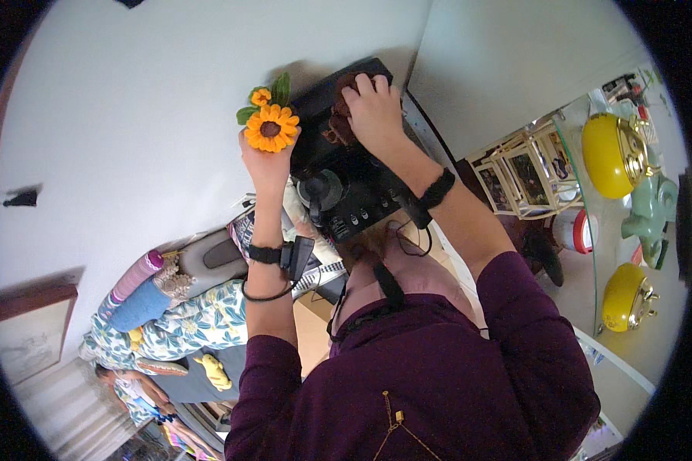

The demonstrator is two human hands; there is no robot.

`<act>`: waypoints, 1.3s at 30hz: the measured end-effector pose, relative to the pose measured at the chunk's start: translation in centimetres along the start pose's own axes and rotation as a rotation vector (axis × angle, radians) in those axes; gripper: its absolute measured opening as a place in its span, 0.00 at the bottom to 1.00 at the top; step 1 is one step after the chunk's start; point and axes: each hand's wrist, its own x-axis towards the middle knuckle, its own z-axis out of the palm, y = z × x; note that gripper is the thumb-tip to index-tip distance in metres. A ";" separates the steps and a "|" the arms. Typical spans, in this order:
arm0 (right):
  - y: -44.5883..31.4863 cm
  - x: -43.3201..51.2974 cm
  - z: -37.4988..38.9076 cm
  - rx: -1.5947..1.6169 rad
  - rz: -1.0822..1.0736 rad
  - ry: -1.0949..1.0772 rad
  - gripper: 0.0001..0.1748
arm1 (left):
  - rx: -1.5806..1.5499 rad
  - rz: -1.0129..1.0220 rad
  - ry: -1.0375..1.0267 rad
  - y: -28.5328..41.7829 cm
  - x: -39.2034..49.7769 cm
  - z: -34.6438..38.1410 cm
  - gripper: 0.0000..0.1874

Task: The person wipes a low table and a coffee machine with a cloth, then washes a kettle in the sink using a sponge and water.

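Note:
My left hand is closed around an orange artificial sunflower with a brown centre, which looks made of fuzzy chenille. Beside that bloom are a smaller orange flower and green leaves; the stems are hidden. My right hand is curled over a dark brown fuzzy object, partly covered by the fingers, so its kind is unclear. The brown object is at the upper part of a black electronic unit, which has several small knobs and a round part nearer my body.
To the right, a glass shelf bears yellow alarm clocks and a pale green figurine. White-framed pictures stand beneath it. At left are a leaf-patterned bed cover, a yellow plush toy and another person.

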 end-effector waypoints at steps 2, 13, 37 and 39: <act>0.0 -0.9 -0.8 0.015 0.022 -0.016 0.20 | -0.017 -0.011 0.005 -0.3 0.6 1.2 0.33; -0.3 -9.8 -1.8 0.034 -0.023 -0.056 0.14 | 0.225 0.119 0.027 0.1 0.9 1.2 0.35; 5.1 -17.0 9.4 1.844 1.575 -0.214 0.24 | -0.024 -0.559 -0.474 -19.6 -20.7 1.3 0.22; 3.6 -16.8 8.7 1.952 1.727 -0.197 0.25 | 0.059 -0.544 -0.548 -19.1 -20.4 0.9 0.22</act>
